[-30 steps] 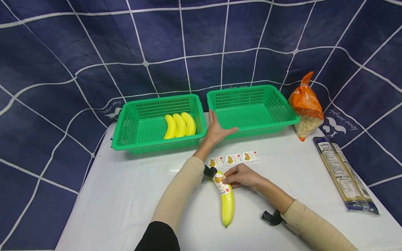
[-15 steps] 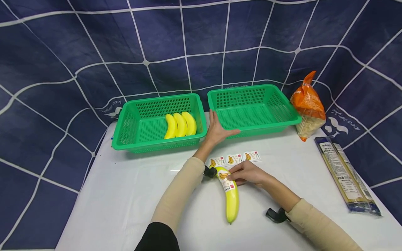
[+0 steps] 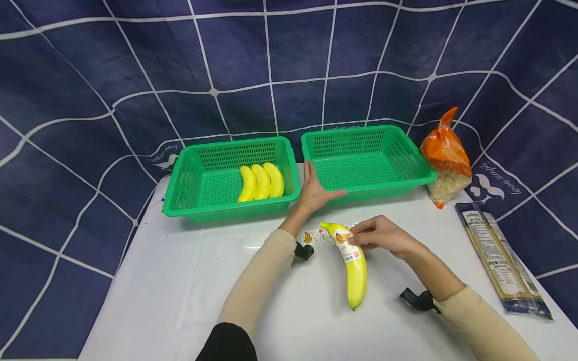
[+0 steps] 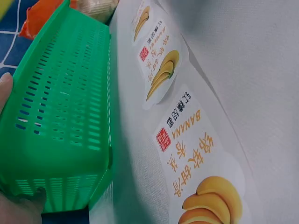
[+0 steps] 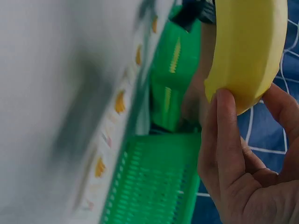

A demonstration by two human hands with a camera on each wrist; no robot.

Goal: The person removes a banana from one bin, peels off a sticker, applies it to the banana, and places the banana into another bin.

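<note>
My right hand (image 3: 384, 235) pinches a yellow banana (image 3: 356, 277) near its upper end, thumb on one side and fingers on the other. On the banana's face is a white label (image 3: 350, 251) with a banana picture. In the right wrist view the banana (image 5: 250, 46) is held clear of the white surface. My left hand (image 3: 312, 194) is at the front left corner of the right green basket (image 3: 375, 189), fingers straight and thumb spread along its front. A strip of banana labels (image 4: 187, 140) lies below that basket, partly hidden behind the banana in the head view.
Left of my left hand stands another green basket (image 3: 230, 209) with three bananas (image 3: 263, 181) inside. An orange bag (image 3: 447, 155) and a long flat packet (image 3: 498, 260) lie on the right of the white table (image 3: 180, 291). A blue checked cloth (image 3: 244, 55) hangs behind.
My right hand has lifted the labelled banana and carried it to the right and slightly away from me; it now covers part of the label strip. My left hand has stayed at the basket corner.
</note>
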